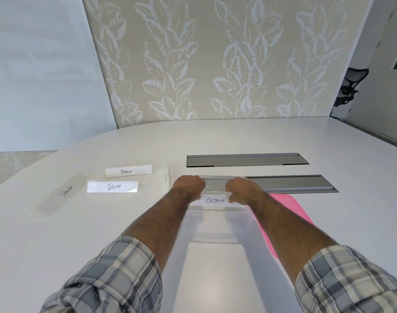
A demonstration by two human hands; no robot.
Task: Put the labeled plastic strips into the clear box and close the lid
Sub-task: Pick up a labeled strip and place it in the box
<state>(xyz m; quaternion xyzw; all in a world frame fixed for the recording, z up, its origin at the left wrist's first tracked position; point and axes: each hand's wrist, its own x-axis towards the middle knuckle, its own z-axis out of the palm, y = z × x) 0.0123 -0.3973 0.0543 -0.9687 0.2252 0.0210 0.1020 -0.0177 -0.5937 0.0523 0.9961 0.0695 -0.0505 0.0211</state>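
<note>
A clear box [218, 224] stands on the white table in front of me, hard to make out against the surface. Over its far end my left hand [189, 185] and my right hand [240, 188] grip the two ends of a strip labeled OSTRICH [215, 200]. To the left lie three strips: PANDA [63, 193], BEAR [113, 187] and PENGUIN [128, 171]. One more strip [165, 178] lies end-on just left of my left hand; its label is too small to read. A pink lid [290, 213] lies flat to the right of the box, partly under my right forearm.
Two grey recessed cable trays [247, 159] [292, 184] run across the table beyond the box. A patterned wall panel stands behind the table, and a black office chair [351, 86] sits at the far right.
</note>
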